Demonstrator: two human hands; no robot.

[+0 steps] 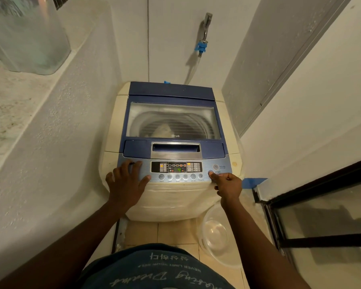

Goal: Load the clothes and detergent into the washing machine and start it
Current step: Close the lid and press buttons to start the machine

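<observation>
A top-loading washing machine with a blue lid stands in front of me. Its lid is closed, and pale clothes show in the drum through the window. The control panel is lit and its display shows a green 4. My left hand rests flat on the panel's left end, fingers spread, holding nothing. My right hand is curled, with one fingertip on the round start button just under the power button.
White walls close in on both sides. A ledge on the left carries a clear plastic container. A tap with a blue hose fitting sits on the back wall. A clear plastic basin lies on the tiled floor by a glass door frame.
</observation>
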